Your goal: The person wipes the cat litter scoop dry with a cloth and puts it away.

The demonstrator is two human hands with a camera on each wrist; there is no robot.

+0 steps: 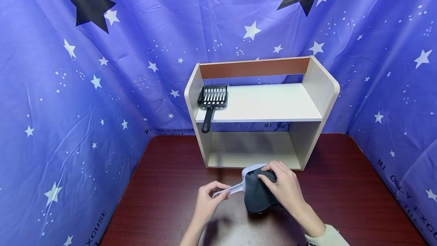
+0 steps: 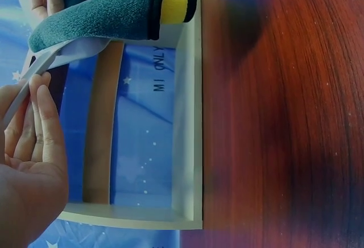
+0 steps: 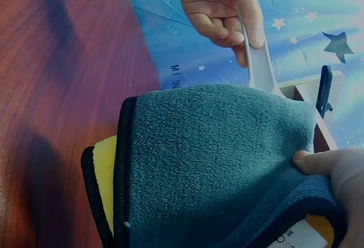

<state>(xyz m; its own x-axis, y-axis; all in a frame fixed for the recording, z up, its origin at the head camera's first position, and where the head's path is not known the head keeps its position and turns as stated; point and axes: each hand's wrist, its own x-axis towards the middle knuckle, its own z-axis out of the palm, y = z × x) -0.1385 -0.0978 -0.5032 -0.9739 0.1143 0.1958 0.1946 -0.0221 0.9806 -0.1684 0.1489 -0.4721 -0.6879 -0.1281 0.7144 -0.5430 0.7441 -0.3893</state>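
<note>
A light grey-white scoop (image 1: 254, 168) is held up over the table in the head view, most of its head covered by a cloth. My left hand (image 1: 209, 200) pinches the scoop's handle (image 3: 260, 69) between thumb and fingers. The cloth (image 3: 210, 151) is dark grey-green and fuzzy, with a black edge and a yellow reverse side. My right hand (image 1: 285, 185) grips this cloth against the scoop's head, thumb on the near face. In the left wrist view the cloth (image 2: 105, 15) drapes over the scoop, hiding its bowl.
Behind the hands stands a two-level wooden shelf (image 1: 317, 98). A black slotted litter scoop (image 1: 212, 100) lies at the left of its upper board, handle overhanging the front. The dark red table (image 1: 153, 200) is backed by blue star-patterned curtains (image 1: 136, 29).
</note>
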